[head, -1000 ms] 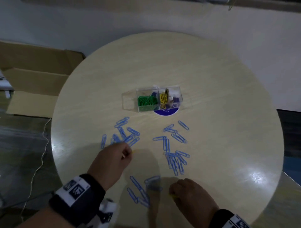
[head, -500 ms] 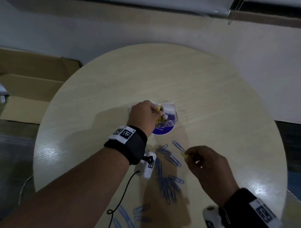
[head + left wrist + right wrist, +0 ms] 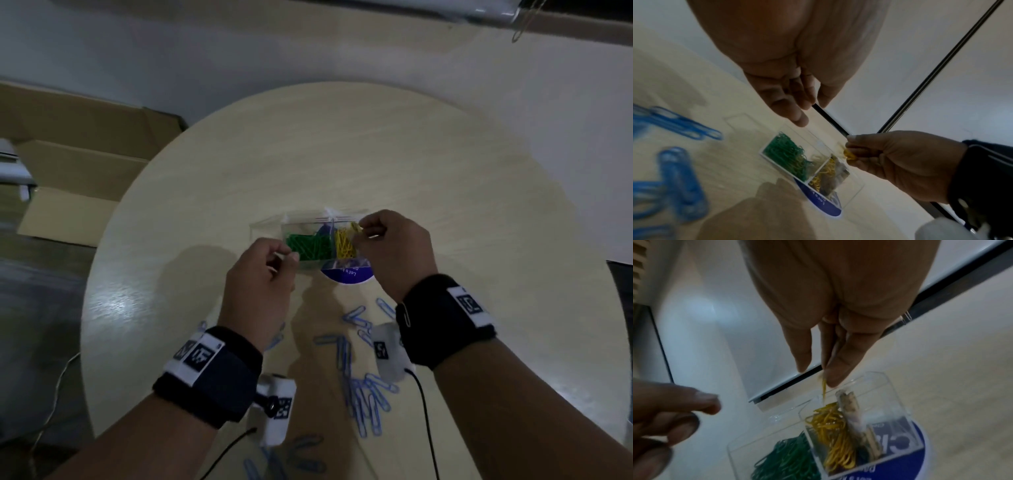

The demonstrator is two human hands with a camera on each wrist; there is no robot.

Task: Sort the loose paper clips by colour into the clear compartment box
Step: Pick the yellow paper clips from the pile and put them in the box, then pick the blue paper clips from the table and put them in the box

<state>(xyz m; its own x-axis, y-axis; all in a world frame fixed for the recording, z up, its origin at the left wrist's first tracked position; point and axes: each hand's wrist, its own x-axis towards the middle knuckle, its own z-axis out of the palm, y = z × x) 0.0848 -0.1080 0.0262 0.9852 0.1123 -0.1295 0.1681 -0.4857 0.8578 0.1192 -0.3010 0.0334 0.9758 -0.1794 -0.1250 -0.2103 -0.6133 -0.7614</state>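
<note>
The clear compartment box [image 3: 268, 229] stands mid-table, holding green clips [image 3: 308, 247] in one cell and yellow clips [image 3: 343, 246] in the cell to their right. My right hand [image 3: 359, 229] hovers over the yellow cell and pinches a yellow paper clip [image 3: 824, 387], which dangles just above the pile [image 3: 835, 431]. My left hand [image 3: 284, 260] hangs at the box's near left corner with loosely curled fingers [image 3: 797, 113] and nothing in them. Several loose blue clips [image 3: 363, 387] lie on the table nearer me, between my forearms.
A blue round label or lid [image 3: 347, 274] lies under the box's near right side. The box's leftmost cell looks empty. The round wooden table [image 3: 445, 178] ends near a white wall. Cardboard boxes [image 3: 68, 164] sit on the floor to the left.
My right hand has carried a yellow clip from the near table up to the box. My left hand, which was over the yellow cell, has drawn back to the left.
</note>
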